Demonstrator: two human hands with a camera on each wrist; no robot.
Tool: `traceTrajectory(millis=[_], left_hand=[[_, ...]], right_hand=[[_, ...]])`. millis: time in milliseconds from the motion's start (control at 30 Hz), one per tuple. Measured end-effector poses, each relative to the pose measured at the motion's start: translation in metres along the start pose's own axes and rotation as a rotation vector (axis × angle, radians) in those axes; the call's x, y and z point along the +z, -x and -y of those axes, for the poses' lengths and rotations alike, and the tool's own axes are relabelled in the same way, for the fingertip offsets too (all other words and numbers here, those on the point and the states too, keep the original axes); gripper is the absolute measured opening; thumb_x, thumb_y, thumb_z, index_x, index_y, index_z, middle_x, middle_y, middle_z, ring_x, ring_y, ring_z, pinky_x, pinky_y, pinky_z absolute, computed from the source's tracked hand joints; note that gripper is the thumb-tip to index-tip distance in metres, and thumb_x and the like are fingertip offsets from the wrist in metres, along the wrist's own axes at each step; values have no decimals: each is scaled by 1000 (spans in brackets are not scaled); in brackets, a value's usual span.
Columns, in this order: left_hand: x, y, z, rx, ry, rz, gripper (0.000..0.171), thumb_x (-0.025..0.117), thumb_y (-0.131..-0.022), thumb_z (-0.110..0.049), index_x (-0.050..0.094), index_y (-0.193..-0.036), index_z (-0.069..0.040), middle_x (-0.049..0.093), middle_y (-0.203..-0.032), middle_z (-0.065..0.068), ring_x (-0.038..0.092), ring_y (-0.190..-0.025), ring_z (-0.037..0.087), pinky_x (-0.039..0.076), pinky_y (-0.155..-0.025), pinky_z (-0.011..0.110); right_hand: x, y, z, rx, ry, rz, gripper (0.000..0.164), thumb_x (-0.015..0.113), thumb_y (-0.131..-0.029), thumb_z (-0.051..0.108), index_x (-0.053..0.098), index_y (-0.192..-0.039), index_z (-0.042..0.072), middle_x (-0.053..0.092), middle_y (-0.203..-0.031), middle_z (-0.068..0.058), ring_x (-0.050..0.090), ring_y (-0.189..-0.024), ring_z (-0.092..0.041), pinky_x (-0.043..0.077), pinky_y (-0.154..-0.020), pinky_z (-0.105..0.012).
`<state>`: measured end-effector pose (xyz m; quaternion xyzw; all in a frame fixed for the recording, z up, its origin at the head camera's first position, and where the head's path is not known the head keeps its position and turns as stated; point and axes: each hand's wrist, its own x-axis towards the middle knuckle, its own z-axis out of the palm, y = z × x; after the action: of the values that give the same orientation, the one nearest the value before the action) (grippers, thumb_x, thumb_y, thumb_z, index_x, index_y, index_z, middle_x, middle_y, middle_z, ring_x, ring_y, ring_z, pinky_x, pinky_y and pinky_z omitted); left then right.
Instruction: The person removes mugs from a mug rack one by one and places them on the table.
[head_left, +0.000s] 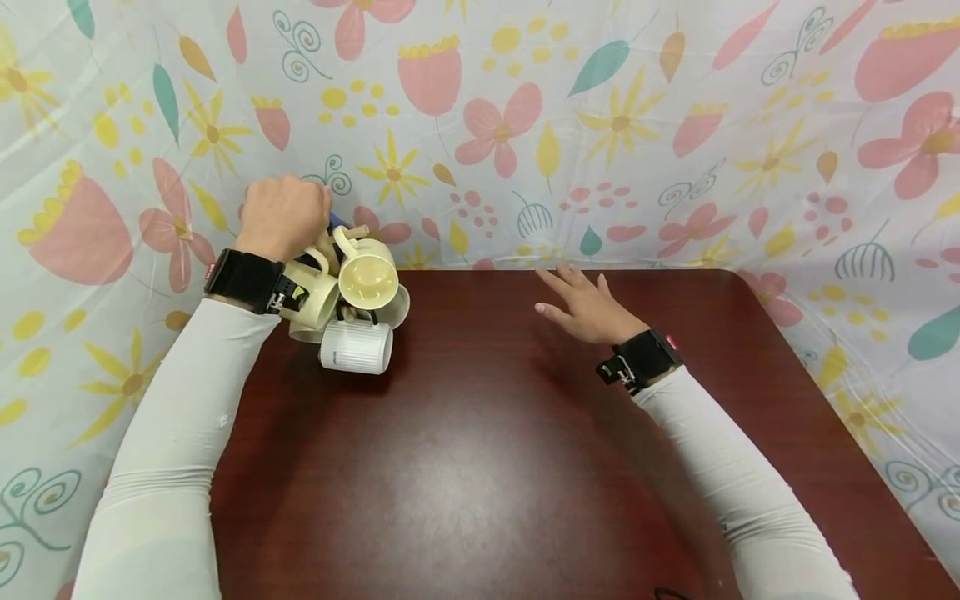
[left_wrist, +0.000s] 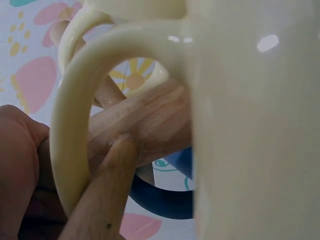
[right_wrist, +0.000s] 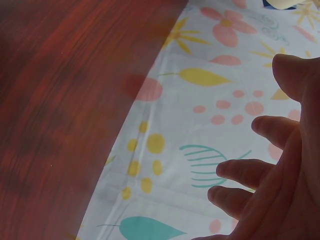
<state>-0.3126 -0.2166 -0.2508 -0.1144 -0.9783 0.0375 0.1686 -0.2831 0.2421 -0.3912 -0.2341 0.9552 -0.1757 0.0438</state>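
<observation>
My left hand [head_left: 285, 217] grips the wooden post [left_wrist: 145, 120] of a mug tree at the table's back left. Several mugs hang around it by their handles. A pale yellow mug [head_left: 368, 279] shows its inside, and a ribbed white mug [head_left: 356, 346] with a dark handle hangs lowest, lying sideways. Another cream mug [left_wrist: 255, 125] fills the right of the left wrist view, a wooden peg [left_wrist: 105, 195] by its handle. The tree's base is hidden behind the mugs. Over the back right of the table, my right hand [head_left: 581, 308] has its fingers spread and holds nothing.
The dark red-brown table [head_left: 465, 467] reaches back to a flower-printed curtain [head_left: 495, 125], which also hangs along both sides. A thin black loop [head_left: 670, 593] lies at the front edge of the view.
</observation>
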Motion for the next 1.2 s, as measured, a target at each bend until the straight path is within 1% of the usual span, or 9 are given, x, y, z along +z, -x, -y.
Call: traceTrajectory(millis=[100, 200, 300, 567, 733, 867, 1067, 1200], left_hand=[[1, 2, 1, -6, 2, 1, 58, 28, -111, -34, 49, -62, -9, 52, -60, 14, 58, -56, 37, 38, -40, 47], [2, 4, 2, -7, 8, -18, 59, 28, -111, -33, 48, -61, -9, 50, -57, 12, 56, -54, 36, 37, -40, 46], [2, 4, 1, -15, 10, -36, 59, 28, -110, -32, 47, -60, -9, 49, -57, 13, 56, -53, 37, 38, -40, 46], [3, 3, -2, -45, 22, -57, 59, 27, -110, -30, 47, -59, -8, 51, -58, 14, 56, -55, 39, 37, -44, 46], [4, 3, -4, -51, 30, -93, 57, 29, -108, -26, 46, -57, -8, 50, -57, 14, 56, -55, 41, 34, -43, 47], [4, 3, -7, -54, 37, -119, 54, 34, -107, -25, 46, -56, -8, 48, -56, 14, 55, -54, 42, 32, -43, 47], [6, 0, -17, -49, 41, -125, 55, 36, -107, -24, 47, -55, -7, 54, -59, 17, 58, -56, 43, 38, -45, 50], [6, -4, -26, -38, 47, -111, 55, 36, -108, -22, 44, -55, -9, 49, -58, 14, 54, -54, 38, 38, -46, 45]], right_hand=[[2, 1, 1, 0, -10, -2, 73, 48, -106, 56, 19, -167, 26, 10, -174, -19, 3, -161, -42, -2, -118, -78], [4, 2, 1, 5, -9, -3, 73, 47, -107, 56, 19, -167, 26, 11, -174, -19, 4, -161, -42, 0, -118, -79], [6, 3, 0, 6, -8, -1, 72, 47, -107, 55, 20, -167, 25, 10, -174, -19, 4, -162, -41, 0, -118, -79], [6, 5, -3, -2, -17, -3, 73, 47, -106, 56, 20, -167, 26, 11, -174, -18, 3, -162, -40, 0, -118, -80], [6, 5, -3, -6, -6, 3, 73, 44, -106, 59, 18, -167, 28, 11, -174, -19, 4, -162, -40, 1, -118, -79], [6, 7, -2, -5, -6, -5, 72, 44, -107, 58, 19, -167, 27, 11, -174, -19, 4, -162, -40, 1, -118, -80], [6, 11, -3, 1, -13, -12, 73, 46, -107, 57, 21, -167, 25, 12, -173, -20, 4, -162, -41, 0, -117, -80], [7, 13, -3, 16, -11, 0, 72, 47, -107, 56, 21, -167, 25, 12, -173, -20, 4, -162, -41, -1, -118, -79]])
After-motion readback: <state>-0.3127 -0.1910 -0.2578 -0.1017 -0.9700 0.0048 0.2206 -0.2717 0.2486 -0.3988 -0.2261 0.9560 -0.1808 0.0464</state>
